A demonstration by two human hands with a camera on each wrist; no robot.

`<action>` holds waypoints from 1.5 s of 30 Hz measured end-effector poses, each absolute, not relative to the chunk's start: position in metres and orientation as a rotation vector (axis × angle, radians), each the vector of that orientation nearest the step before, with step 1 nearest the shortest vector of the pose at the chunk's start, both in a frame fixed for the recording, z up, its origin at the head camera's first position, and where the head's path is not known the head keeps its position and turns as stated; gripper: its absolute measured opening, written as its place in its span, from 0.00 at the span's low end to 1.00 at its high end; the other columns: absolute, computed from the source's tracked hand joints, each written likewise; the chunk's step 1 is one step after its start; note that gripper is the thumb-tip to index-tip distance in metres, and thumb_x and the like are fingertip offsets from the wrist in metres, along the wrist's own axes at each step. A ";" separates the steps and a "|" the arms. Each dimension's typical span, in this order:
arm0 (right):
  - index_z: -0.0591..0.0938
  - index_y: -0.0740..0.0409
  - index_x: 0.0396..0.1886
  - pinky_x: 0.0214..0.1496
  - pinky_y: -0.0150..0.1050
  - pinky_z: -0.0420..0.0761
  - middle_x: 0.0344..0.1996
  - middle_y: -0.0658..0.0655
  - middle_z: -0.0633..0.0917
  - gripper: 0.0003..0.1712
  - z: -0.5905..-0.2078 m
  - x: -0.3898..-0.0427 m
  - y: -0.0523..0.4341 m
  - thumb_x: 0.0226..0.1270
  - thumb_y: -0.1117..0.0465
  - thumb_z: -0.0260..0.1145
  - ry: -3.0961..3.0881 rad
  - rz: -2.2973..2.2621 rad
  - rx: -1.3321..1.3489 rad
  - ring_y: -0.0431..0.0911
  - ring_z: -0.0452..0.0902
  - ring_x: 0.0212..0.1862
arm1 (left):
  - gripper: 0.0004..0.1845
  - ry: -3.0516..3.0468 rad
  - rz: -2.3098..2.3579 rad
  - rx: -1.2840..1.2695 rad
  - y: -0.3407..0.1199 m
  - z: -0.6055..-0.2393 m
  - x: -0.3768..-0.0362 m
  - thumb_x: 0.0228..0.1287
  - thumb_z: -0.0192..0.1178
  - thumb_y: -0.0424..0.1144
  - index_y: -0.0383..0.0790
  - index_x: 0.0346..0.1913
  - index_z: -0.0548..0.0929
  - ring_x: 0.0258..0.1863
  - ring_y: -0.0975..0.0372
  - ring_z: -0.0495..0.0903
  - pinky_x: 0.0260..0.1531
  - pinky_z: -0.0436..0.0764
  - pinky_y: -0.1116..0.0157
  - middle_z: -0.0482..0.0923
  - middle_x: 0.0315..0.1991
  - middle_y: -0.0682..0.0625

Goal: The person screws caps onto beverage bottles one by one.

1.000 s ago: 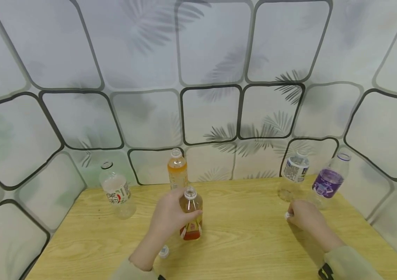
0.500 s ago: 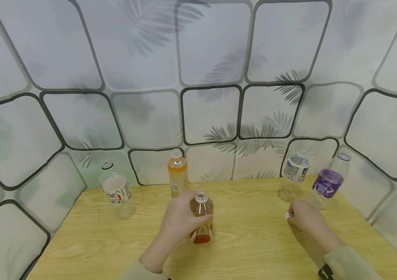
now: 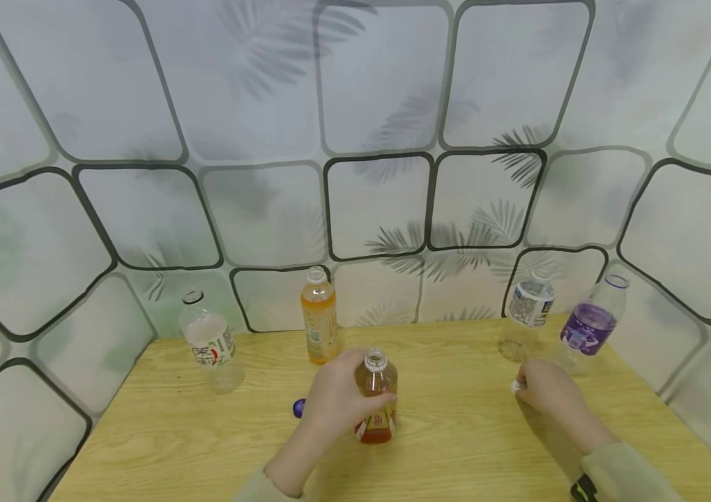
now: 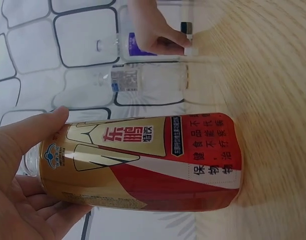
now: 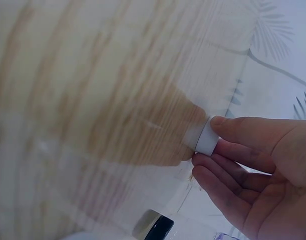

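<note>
My left hand grips an uncapped bottle of reddish-brown drink by its upper part. In the left wrist view the bottle's red and gold label faces the camera, its base close to the tabletop. My right hand pinches a small white bottle cap between thumb and fingers, down at the table. Just behind that hand stand a clear bottle with a white and blue label and another with a purple label. Beside my left wrist a purple cap lies partly hidden.
An orange-drink bottle stands behind my left hand, near the back wall. Farther left is a clear bottle with a white, red and green label. Patterned walls enclose the wooden table at the back and sides.
My left hand has carried the reddish-brown bottle to the right and slightly nearer. The purple cap has come into view, while a white cap seen earlier is now hidden. My right hand stays put.
</note>
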State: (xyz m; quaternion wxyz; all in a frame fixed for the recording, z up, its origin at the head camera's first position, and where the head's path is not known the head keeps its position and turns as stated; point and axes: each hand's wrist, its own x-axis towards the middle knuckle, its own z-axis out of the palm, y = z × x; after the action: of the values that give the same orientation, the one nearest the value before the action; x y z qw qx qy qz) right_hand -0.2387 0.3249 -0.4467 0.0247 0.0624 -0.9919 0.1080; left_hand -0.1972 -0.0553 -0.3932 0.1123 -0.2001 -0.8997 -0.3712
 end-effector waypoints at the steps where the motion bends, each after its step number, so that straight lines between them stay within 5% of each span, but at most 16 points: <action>1: 0.87 0.63 0.29 0.36 0.52 0.85 0.28 0.57 0.88 0.06 -0.447 -0.239 0.325 0.59 0.65 0.76 -3.064 0.335 0.195 0.49 0.82 0.30 | 0.33 -2.645 -1.093 -0.588 -0.056 -0.393 -0.198 0.50 0.86 0.46 0.39 0.58 0.86 0.56 0.52 0.88 0.58 0.88 0.52 0.89 0.55 0.46; 21: 0.86 0.58 0.27 0.33 0.48 0.81 0.25 0.51 0.86 0.05 -0.442 -0.238 0.321 0.59 0.64 0.74 -3.063 0.353 0.195 0.46 0.77 0.28 | 0.41 -2.673 -1.171 -0.563 -0.059 -0.402 -0.200 0.46 0.87 0.51 0.39 0.63 0.83 0.59 0.50 0.86 0.61 0.86 0.48 0.87 0.58 0.46; 31: 0.88 0.61 0.35 0.38 0.51 0.86 0.32 0.54 0.90 0.04 -0.420 -0.245 0.291 0.62 0.64 0.73 -3.067 0.390 0.251 0.47 0.82 0.33 | 0.40 -2.671 -1.159 -0.567 -0.057 -0.402 -0.202 0.46 0.87 0.51 0.40 0.63 0.83 0.56 0.50 0.87 0.57 0.88 0.50 0.87 0.57 0.46; 38: 0.83 0.54 0.24 0.29 0.39 0.62 0.19 0.49 0.74 0.08 -0.400 -0.243 0.265 0.63 0.66 0.69 -3.033 0.399 0.385 0.42 0.63 0.24 | 0.39 -2.676 -1.178 -0.560 -0.057 -0.403 -0.203 0.47 0.87 0.50 0.41 0.63 0.83 0.56 0.51 0.87 0.57 0.88 0.50 0.87 0.57 0.47; 41: 0.89 0.56 0.31 0.29 0.39 0.70 0.25 0.50 0.82 0.02 -0.390 -0.240 0.253 0.63 0.65 0.71 -3.009 0.351 0.428 0.42 0.71 0.26 | 0.39 -2.673 -1.181 -0.558 -0.057 -0.402 -0.202 0.48 0.87 0.49 0.40 0.63 0.83 0.56 0.51 0.87 0.56 0.89 0.50 0.87 0.57 0.47; 45: 0.92 0.59 0.42 0.35 0.45 0.84 0.34 0.54 0.88 0.09 -0.377 -0.237 0.237 0.62 0.64 0.73 -2.998 0.298 0.440 0.46 0.82 0.34 | 0.39 -2.677 -1.166 -0.559 -0.058 -0.402 -0.202 0.48 0.86 0.50 0.40 0.63 0.83 0.56 0.51 0.87 0.56 0.88 0.50 0.87 0.57 0.47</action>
State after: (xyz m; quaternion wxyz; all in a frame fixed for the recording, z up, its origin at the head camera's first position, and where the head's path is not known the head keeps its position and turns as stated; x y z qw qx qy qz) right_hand -0.2373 0.2367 -0.3772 0.0487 0.1442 -0.9835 0.0977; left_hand -0.2017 -0.0577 -0.4025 0.0843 -0.1872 -0.8972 -0.3909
